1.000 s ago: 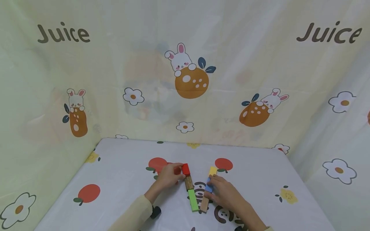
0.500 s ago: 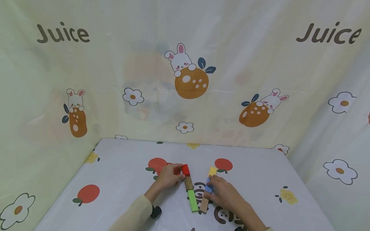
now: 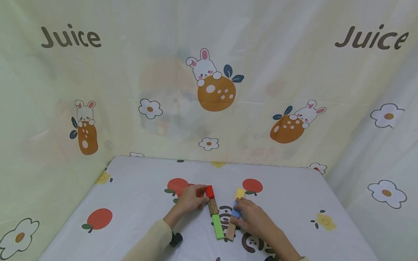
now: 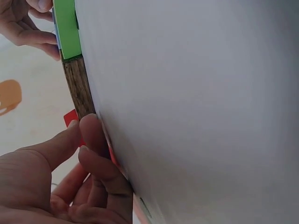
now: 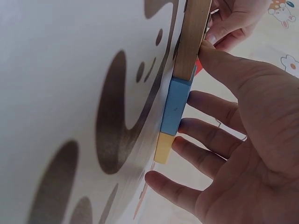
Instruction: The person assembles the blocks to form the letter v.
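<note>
Two slanting rows of small blocks lie on the table. The left row has a red block point(image 3: 210, 192) at the far end, a bark-brown wooden block point(image 3: 213, 207) and a green block point(image 3: 218, 227) nearest me. My left hand point(image 3: 190, 198) pinches the red block between thumb and fingers. In the right row come a yellow block point(image 3: 240, 193), a blue block point(image 5: 176, 106) and a light wooden block point(image 3: 230, 232). My right hand point(image 3: 256, 217) lies along this row, thumb at the light wooden block and loosely extended fingertips against the blue and yellow ones, partly covering the blue.
A white cloth point(image 3: 140, 181) printed with fruit, flowers and dark lettering covers the table. Pale curtains point(image 3: 169, 119) with rabbit prints stand behind it and on both sides. A small black object point(image 3: 176, 239) sits by the left sleeve point(image 3: 150, 241).
</note>
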A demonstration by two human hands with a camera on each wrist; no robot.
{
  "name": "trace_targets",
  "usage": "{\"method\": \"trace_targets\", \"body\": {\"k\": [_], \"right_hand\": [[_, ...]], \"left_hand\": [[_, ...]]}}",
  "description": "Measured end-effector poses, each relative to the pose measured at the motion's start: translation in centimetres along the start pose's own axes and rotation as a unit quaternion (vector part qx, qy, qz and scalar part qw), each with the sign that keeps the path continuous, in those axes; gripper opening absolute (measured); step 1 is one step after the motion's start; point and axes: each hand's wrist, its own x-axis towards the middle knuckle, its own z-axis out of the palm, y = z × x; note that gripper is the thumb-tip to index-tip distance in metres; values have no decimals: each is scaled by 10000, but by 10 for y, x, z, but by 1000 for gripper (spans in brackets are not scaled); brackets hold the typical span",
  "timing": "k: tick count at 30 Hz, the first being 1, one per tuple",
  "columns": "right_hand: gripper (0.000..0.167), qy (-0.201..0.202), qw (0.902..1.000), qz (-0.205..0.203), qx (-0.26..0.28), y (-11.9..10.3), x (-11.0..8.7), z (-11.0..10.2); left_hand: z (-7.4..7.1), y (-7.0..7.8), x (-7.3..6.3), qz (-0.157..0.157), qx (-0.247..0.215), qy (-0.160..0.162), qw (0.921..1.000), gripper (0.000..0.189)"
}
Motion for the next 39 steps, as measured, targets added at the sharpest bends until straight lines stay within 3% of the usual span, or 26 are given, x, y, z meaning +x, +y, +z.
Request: {"method": "trace_targets", "body": {"k": [13, 39], "right_hand": [[54, 28, 9999, -88, 64, 1, 0, -1], [53, 113, 9998, -159, 34, 2, -2, 0]], "left_hand": [[-1, -1, 0, 122, -216, -195, 9995, 54], [0, 1, -2, 159, -153, -129, 9997, 54]]}}
